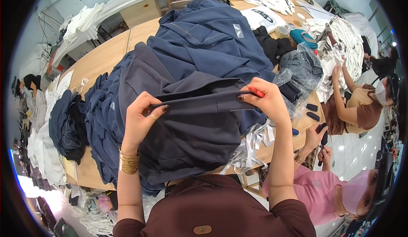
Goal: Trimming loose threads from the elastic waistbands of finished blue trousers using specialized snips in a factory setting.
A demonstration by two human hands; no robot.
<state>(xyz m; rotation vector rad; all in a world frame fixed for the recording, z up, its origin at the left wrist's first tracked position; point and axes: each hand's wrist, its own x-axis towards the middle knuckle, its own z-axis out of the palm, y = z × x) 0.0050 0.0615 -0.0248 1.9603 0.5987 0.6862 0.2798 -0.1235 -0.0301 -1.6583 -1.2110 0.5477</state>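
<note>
A dark grey garment (191, 130) is stretched between my two hands, its wide folded band (195, 103) pulled almost straight from side to side. My left hand (144, 115) pinches the band's left end between thumb and fingers; gold bangles circle that wrist. At the other end, my right hand (265, 98) grips the band and also keeps a small red object (256, 92) against the palm, mostly hidden by the fingers. The garment's lower part hangs down toward me over the table edge. Beneath and behind it rises a large heap of navy garments (208, 37).
The wooden table (104, 49) carries dark folded clothes (66, 122) at left and white ties (253, 141) at right. Clear plastic bags (301, 62) lie farther right. A co-worker in pink (314, 186) holds a small dark item; another in brown and beige (361, 109) handles white cloth.
</note>
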